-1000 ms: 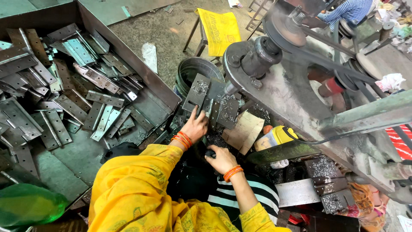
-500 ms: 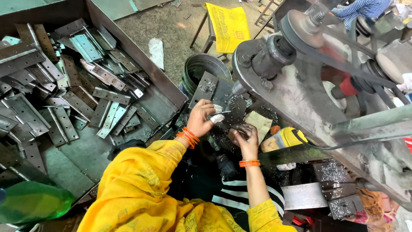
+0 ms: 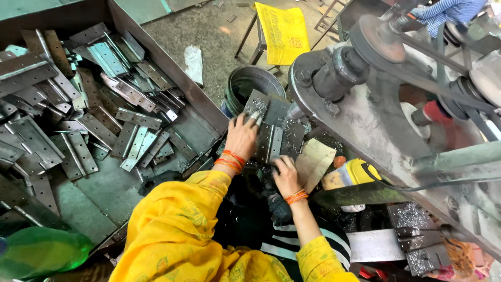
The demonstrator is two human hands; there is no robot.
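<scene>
My left hand [image 3: 241,138] lies on the left leaf of a grey metal hinge [image 3: 271,142], fingers stretched over its top edge. My right hand [image 3: 285,174] grips the hinge's lower edge, just left of a tan piece of cardboard [image 3: 314,163]. The hinge rests against other dark plates [image 3: 258,103] strewn with metal shavings, at the foot of a heavy grey machine [image 3: 365,120]. Both wrists carry orange bangles, and the sleeves are yellow.
A large steel bin [image 3: 201,102] on the left holds several loose hinges [image 3: 78,149]. A dark round bucket [image 3: 255,82] stands behind the plates. A yellow stool [image 3: 282,31], a green bottle [image 3: 42,251] and another person's blue striped sleeve [image 3: 443,10] are also about.
My left hand slid up onto the hinge. My right hand rose from my lap to the plates, then settled on the hinge's lower edge.
</scene>
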